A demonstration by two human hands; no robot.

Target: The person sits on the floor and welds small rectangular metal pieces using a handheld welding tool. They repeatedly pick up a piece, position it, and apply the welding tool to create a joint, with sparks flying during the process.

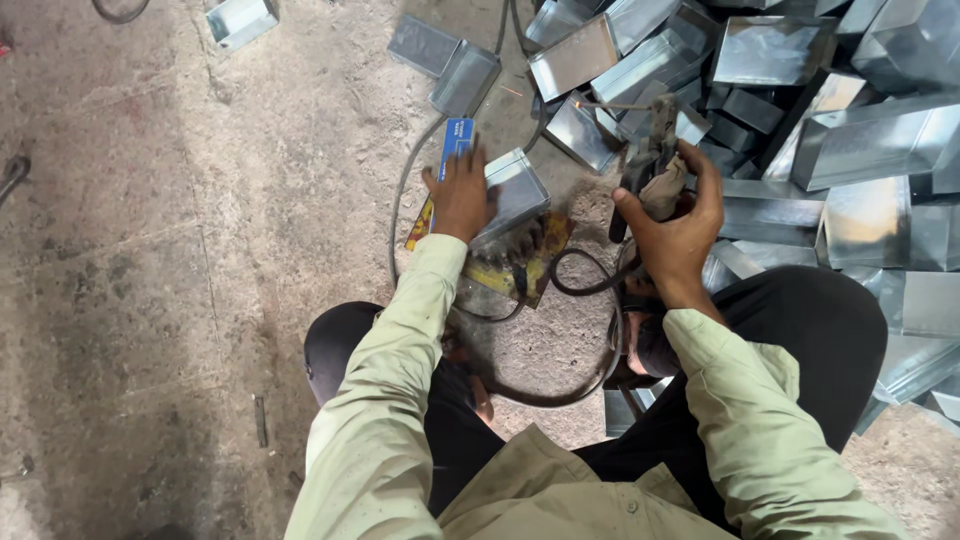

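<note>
While the left hand (462,195) presses a box (512,192) flat, the right hand (672,225) grips a welding holder (648,158); finished-looking boxes (800,90) pile at two o'clock.

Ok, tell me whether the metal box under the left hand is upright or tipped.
Tipped: the metal box lies slanted on a yellowed plate, pinned by the left hand.
</note>
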